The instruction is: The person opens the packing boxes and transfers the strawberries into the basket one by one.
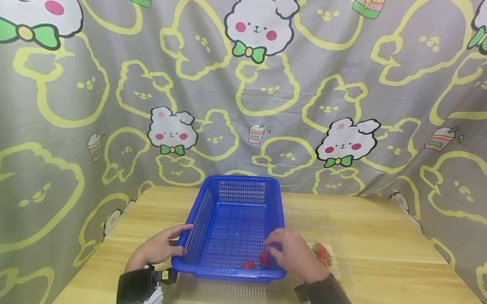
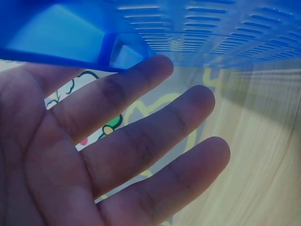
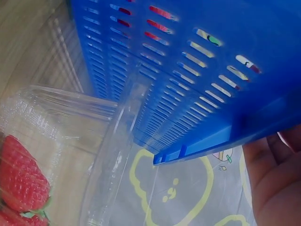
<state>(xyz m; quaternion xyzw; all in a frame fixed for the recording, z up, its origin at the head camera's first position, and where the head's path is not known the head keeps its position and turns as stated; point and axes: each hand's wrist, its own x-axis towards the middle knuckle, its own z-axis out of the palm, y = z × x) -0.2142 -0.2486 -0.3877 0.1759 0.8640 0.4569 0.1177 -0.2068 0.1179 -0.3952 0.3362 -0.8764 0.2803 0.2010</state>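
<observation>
A blue plastic basket with slotted walls stands on the wooden table. My left hand touches its left rim; in the left wrist view several fingers of that hand stretch out straight beside the slotted wall. Over the right rim reaches my right hand, its fingertips above the basket's inside with no fruit visible between them. Two strawberries, one red strawberry and another strawberry, lie in the near right corner. The right wrist view shows the right hand's fingertips hidden behind the rim.
Right of the basket is a clear plastic container. More strawberries with green leaves lie in it, partly behind my right forearm. A grey patterned cloth hangs around the back and sides of the table.
</observation>
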